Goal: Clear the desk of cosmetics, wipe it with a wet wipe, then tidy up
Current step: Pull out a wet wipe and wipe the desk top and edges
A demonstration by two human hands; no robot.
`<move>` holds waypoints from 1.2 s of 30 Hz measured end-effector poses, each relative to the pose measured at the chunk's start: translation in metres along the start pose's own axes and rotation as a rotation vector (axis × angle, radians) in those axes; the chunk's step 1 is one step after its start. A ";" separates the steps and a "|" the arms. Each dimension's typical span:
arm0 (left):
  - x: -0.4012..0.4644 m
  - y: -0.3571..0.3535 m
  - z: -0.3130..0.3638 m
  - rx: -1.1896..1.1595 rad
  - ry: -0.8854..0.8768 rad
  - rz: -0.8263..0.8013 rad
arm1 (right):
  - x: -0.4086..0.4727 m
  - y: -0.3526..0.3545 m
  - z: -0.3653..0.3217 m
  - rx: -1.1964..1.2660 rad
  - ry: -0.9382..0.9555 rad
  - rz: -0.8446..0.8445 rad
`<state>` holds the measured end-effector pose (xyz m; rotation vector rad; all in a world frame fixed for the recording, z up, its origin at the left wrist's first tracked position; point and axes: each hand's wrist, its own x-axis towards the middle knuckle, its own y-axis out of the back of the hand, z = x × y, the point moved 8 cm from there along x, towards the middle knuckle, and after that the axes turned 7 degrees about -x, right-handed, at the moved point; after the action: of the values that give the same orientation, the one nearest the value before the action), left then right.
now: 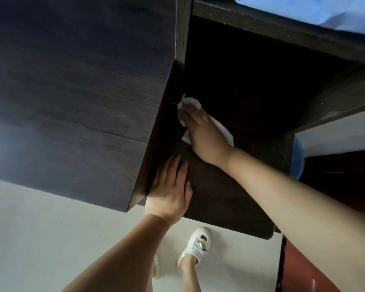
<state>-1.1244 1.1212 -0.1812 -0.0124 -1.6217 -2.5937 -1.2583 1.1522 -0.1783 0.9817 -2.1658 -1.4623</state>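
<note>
2 hands on dark desk (230, 197). Right hand (202, 133): fingers flat, pressing wet wipe (190, 102) onto surface beside upright side panel (156, 133). Left hand (169, 192): fingers straight, bracing. Step: wiping. Next, likely: sweep wipe across remaining surface.

White wet wipe (190, 101) on dark wooden desk (219, 197)

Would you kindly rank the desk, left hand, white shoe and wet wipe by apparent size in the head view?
Desk largest
left hand next, though nearer the camera
white shoe and wet wipe look alike, the wipe partly hidden under the right hand
</note>
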 end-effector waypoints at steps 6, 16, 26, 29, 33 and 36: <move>0.000 0.002 0.001 -0.037 -0.009 0.022 | -0.006 -0.007 -0.014 -0.051 0.165 -0.052; -0.040 0.004 0.006 -0.146 -0.161 -0.070 | -0.064 -0.026 -0.048 -0.197 0.266 -0.150; -0.124 0.059 -0.114 -0.511 0.597 0.167 | -0.065 -0.039 -0.049 -0.264 -0.194 -0.102; -0.103 0.055 -0.118 -0.672 0.751 0.110 | -0.055 -0.052 -0.069 -0.296 -0.213 -0.088; -0.105 0.050 -0.121 -0.891 0.855 0.155 | -0.105 -0.068 -0.113 -0.335 -0.035 0.017; -0.107 0.047 -0.122 -0.988 0.875 0.147 | -0.138 -0.079 -0.129 -0.263 0.087 0.043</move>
<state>-1.0094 0.9984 -0.1983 0.7573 -0.0312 -2.4081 -1.0541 1.1456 -0.1846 0.8824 -1.8633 -1.6024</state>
